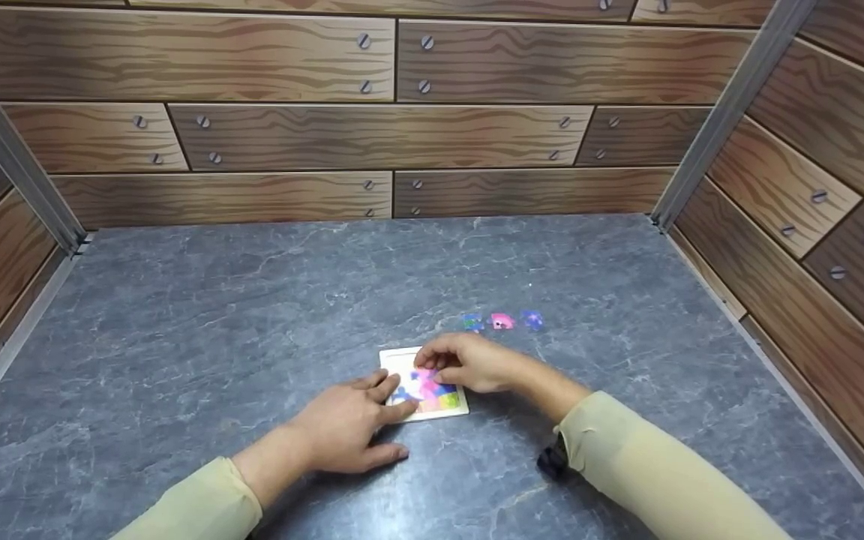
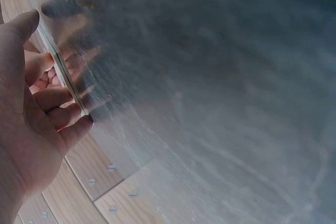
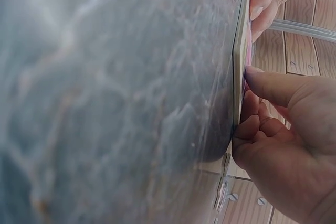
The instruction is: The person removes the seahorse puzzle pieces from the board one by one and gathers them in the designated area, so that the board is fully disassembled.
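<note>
A small square jigsaw board [image 1: 397, 361] with a pale frame lies on the table, partly filled with brightly coloured pieces. My left hand [image 1: 342, 426] rests at its left side with fingers spread, some of their tips on the board. From the right, my right hand [image 1: 477, 364] reaches over the board and pinches a pink puzzle piece [image 1: 426, 382] between thumb and fingers, low over the picture. In the right wrist view, the thumb [image 3: 273, 83] is right at the board's face and the other fingers are curled. The hand partly hides the board's upper right.
Beyond the board, three loose pieces lie in a row: a blue-green piece [image 1: 472, 322], a pink piece [image 1: 502, 321] and a blue-purple piece [image 1: 533, 319]. The grey marbled table [image 1: 252, 300] is bounded by wood-patterned walls [image 1: 289, 135] at the back and sides.
</note>
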A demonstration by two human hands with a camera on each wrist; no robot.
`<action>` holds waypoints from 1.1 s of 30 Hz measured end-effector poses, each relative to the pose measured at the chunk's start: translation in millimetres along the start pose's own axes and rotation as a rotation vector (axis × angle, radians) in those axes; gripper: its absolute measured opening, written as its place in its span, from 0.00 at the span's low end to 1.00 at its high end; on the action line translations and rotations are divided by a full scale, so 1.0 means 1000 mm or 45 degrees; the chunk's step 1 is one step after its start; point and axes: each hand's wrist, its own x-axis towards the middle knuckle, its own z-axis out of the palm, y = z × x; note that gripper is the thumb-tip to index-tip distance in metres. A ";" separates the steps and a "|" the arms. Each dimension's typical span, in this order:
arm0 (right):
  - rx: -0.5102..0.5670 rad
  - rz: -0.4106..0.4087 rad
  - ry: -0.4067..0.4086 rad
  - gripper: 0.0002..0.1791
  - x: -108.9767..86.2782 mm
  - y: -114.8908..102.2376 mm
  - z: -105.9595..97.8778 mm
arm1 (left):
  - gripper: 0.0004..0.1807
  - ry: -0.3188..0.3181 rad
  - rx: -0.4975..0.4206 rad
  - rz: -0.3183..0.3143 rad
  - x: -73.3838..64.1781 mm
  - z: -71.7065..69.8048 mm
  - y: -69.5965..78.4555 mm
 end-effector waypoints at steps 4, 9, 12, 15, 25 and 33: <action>0.015 0.005 0.002 0.14 0.000 0.000 0.000 | 0.34 0.004 0.011 0.001 0.000 0.000 0.000; 0.015 -0.002 0.008 0.14 0.000 0.001 0.000 | 0.34 0.014 0.019 0.005 0.000 0.000 0.000; 0.012 -0.011 0.017 0.14 0.000 0.001 0.001 | 0.34 0.021 0.017 0.003 0.000 0.000 -0.001; 0.012 -0.004 0.023 0.14 -0.001 0.001 0.001 | 0.34 0.023 0.017 0.003 0.000 0.000 -0.001; 0.006 0.010 0.038 0.14 -0.001 -0.001 0.003 | 0.34 0.005 0.012 0.001 0.001 0.001 -0.001; 0.004 0.007 0.039 0.14 -0.003 0.000 0.002 | 0.34 0.008 0.007 0.008 0.000 0.000 -0.001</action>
